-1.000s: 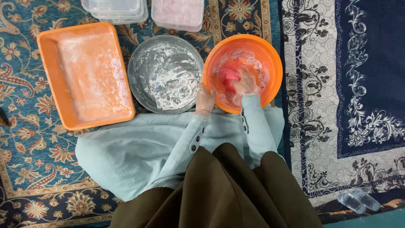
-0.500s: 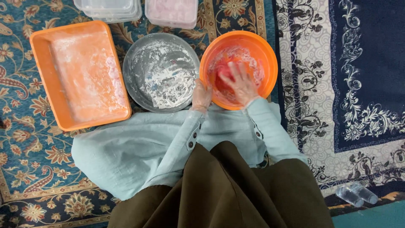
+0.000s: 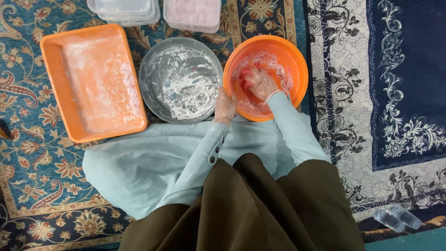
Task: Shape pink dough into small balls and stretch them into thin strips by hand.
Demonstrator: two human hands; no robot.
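Note:
An orange round bowl [image 3: 297, 56] sits on the carpet, dusted with white flour inside. My right hand [image 3: 261, 84], in a thin clear glove, is down in the bowl and presses on a red-pink lump of dough [image 3: 246, 76]. My left hand [image 3: 226, 106], also gloved, grips the bowl's near-left rim, between the bowl and a round grey metal pan [image 3: 179, 79] coated with flour.
An orange rectangular tray [image 3: 93, 79] with flour and pale pieces lies at the left. Clear plastic containers [image 3: 124, 10] and a lidded box of pink pieces [image 3: 192, 14] stand at the top. Patterned carpets cover the floor. A clear plastic bottle [image 3: 397, 217] lies at lower right.
My right hand has shifted within the bowl, moving left over the dough and kneading it. My left hand stays on the rim. The view has drifted slightly.

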